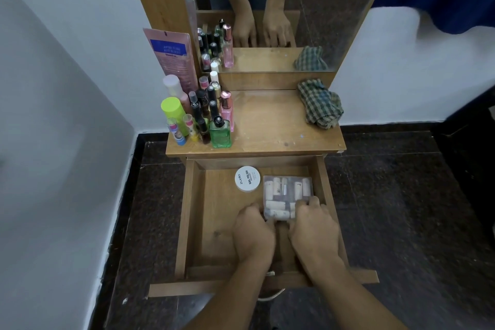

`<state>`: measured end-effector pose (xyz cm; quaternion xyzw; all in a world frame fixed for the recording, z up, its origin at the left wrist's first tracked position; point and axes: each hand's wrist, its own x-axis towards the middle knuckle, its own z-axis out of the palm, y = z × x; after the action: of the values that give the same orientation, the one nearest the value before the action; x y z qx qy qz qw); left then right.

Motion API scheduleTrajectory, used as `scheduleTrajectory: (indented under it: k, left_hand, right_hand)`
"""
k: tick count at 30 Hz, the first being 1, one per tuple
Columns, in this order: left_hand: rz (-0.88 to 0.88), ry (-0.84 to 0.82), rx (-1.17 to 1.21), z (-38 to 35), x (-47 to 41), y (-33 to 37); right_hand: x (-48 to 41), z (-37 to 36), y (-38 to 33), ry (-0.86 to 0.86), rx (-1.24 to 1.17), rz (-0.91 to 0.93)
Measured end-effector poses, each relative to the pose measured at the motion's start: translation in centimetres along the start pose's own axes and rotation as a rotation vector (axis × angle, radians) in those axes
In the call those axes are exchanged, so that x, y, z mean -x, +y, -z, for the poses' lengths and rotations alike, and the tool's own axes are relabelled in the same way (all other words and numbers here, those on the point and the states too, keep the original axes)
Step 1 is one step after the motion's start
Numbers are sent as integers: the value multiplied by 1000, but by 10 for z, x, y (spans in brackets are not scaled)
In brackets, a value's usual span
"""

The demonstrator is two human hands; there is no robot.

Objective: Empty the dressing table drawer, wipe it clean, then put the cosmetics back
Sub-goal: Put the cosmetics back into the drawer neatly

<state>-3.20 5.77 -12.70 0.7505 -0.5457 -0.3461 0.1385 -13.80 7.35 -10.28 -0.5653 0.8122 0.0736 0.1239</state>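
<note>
White walls [67, 88] meet a dark speckled floor [401, 209] in the corner, where we find a wooden table [267, 126] with a tall mirror [334, 8] at its back. Its drawer [184, 222] is pulled far out toward us. Two things lie in it. A clear flat case [286, 190], packed with small pale tubes, sits close to the right wall. A round white jar [247, 179] lettered for nail polish lies just left of the case's far end.

On the tabletop, a crowd of upright bottles [203, 115] fills the left side. A pink sachet [171, 59] leans on the mirror frame behind them, and a crumpled checked cloth [320, 103] sits at the back right.

We cannot count the tubes through the cloudy lid, and the hands cover the case's near end. The mirror is cut off at the top and reflects only forearms, bottles and cloth.

Both hands are down in the drawer at the case's near end. The left hand [253, 233] curls its fingers against the near left edge, with the fingertips hidden. The right hand [313, 225] curls over the near right corner, fingers on the lid. Between them they grip the case. The jar lies apart from both hands, beyond the left one.
</note>
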Motion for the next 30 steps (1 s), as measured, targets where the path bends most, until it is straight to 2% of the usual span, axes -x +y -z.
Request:
scheduleTrajectory:
  k: [15, 18, 21, 23, 26, 30]
  left_hand:
    - [36, 16, -64, 1, -8, 11]
    - [57, 7, -44, 13, -2, 11]
    - [84, 30, 49, 25, 1, 12]
    - [86, 92, 103, 37, 2, 15]
    - [63, 181, 192, 55, 3, 20]
    - [41, 243, 255, 69, 5, 15]
  right_hand:
    - [-27, 9, 7, 9, -29, 117]
    - [-23, 33, -2, 61, -213, 103]
    - [-20, 72, -31, 250, -521, 211]
    - [-22, 96, -58, 342, -627, 308]
    - [-29, 120, -93, 393, -678, 396]
    - [-38, 125, -115, 366, -595, 407]
